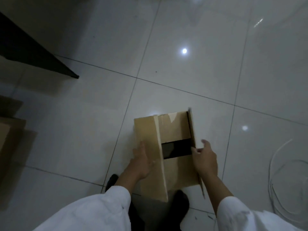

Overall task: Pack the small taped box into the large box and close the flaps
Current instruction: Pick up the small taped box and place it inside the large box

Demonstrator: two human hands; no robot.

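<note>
I note a large brown corrugated cardboard box [168, 152] standing on the glossy pale grey tiled floor [183, 72], directly in front of the person's dark shoes [180, 201]. Its two short end flaps are folded down, leaving a dark gap [176, 150] between them through which the interior shows only as black. I cannot tell whether the small taped box is inside; it is not visible anywhere. The long left flap [150, 157] is lowered over the opening, and the left hand [141, 161] lies flat on it, fingers spread wide. The long right flap [193, 130] stands nearly upright; the right hand [205, 156] pinches its edge between thumb and fingers. Both arms wear white sleeves [100, 210]. To the right, a coiled white cable [273, 179] lies on the tiles, well apart from the box. Flattened brown cardboard sheets [11, 140] lie at the left edge.
</note>
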